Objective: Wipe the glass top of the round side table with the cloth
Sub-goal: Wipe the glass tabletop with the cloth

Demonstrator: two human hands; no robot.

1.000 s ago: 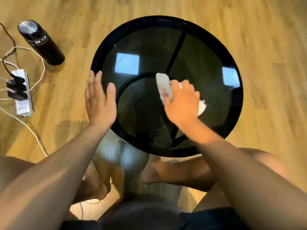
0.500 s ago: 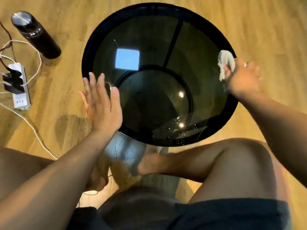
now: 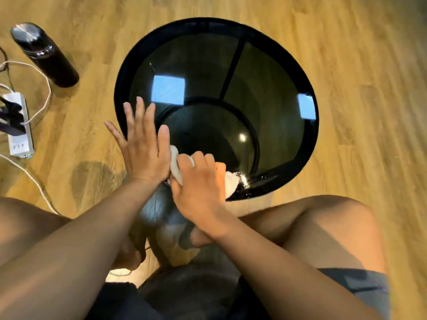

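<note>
The round side table has a black rim and a dark glass top that reflects light patches. My left hand lies flat with fingers spread on the table's near-left rim. My right hand presses a crumpled white cloth onto the glass at the near edge, right beside my left thumb. Part of the cloth shows between the two hands, and the rest is under my palm. Small wet specks glint on the glass just right of the cloth.
A black flask stands on the wooden floor at the upper left. A white power strip with plugs and white cables lies at the left edge. My bare legs and feet are below the table.
My right hand has swept the cloth from the table's right rim across to the near-left edge, next to my left hand. The left hand stays on the rim.
</note>
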